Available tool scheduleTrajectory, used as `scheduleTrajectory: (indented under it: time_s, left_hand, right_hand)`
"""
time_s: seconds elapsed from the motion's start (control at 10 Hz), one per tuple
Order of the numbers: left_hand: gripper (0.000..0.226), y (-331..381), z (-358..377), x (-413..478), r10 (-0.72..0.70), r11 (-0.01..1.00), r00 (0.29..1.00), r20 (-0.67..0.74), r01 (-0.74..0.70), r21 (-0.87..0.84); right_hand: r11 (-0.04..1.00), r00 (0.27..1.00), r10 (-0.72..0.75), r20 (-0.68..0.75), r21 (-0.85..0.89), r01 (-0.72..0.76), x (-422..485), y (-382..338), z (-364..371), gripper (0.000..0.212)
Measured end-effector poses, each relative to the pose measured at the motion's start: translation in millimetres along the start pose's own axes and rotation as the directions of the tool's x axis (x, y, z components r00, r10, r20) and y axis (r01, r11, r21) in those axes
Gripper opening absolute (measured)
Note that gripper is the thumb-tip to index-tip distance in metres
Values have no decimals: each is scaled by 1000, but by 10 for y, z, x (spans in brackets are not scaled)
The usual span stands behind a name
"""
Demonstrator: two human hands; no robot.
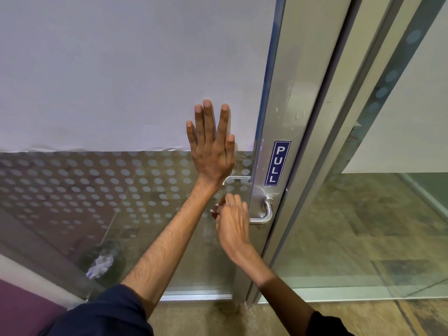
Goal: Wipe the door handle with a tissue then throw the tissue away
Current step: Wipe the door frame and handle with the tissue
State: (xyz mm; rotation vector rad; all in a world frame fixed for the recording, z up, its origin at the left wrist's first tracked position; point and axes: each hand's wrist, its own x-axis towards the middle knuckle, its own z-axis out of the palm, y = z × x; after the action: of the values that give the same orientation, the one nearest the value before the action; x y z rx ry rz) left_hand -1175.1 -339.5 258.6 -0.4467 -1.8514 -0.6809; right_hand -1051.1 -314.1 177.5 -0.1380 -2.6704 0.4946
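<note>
A silver lever door handle [263,213] juts from the metal stile of a glass door, below a blue PULL sticker [277,163]. My right hand [232,223] wraps around the lever's left part, fingers closed on a white tissue [216,209] of which only a small edge shows. Most of the tissue and the lever's grip are hidden under the hand. My left hand [210,147] lies flat on the door glass above and left of the handle, fingers spread, holding nothing. A second handle [236,179] on the far side shows through the glass by my left wrist.
The door glass [121,185] carries a dotted frosted band, with white paper covering its upper part. A bin with crumpled white waste [101,264] stands behind the glass at lower left. A fixed glass panel [363,226] is to the right of the frame. The floor is tan stone.
</note>
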Motion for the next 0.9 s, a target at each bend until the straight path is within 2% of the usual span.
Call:
scheduleTrajectory:
  time_s: [0.1, 0.2, 0.3, 0.7, 0.8, 0.9]
  left_hand:
    - [55, -3, -6, -1, 3, 1000, 1000, 4, -3, 6]
    - [55, -11, 6, -14, 8, 1000, 1000, -2, -8, 14]
    - [55, -10, 16, -8, 2, 1000, 1000, -7, -2, 15]
    - [55, -1, 15, 4, -4, 1000, 1000, -6, 4, 8]
    - [55, -6, 22, -7, -2, 1000, 1000, -11, 2, 8]
    - [55, -6, 12, -3, -2, 1000, 1000, -12, 2, 5]
  right_hand:
    - [995, 998, -63, 3, -83, 63, -117, 29, 85, 14]
    - [986, 983, -156, -99, -68, 149, -332, 180, 91, 40]
    - [987, 967, -156, -200, -81, 142, -471, 391, 38, 50]
    - [985, 978, -67, -199, -172, 33, -563, 669, 7, 49]
    - [983, 975, -62, -214, -181, 23, -492, 597, 41, 30]
    - [976, 977, -73, -202, -215, 29, -340, 500, 54, 21]
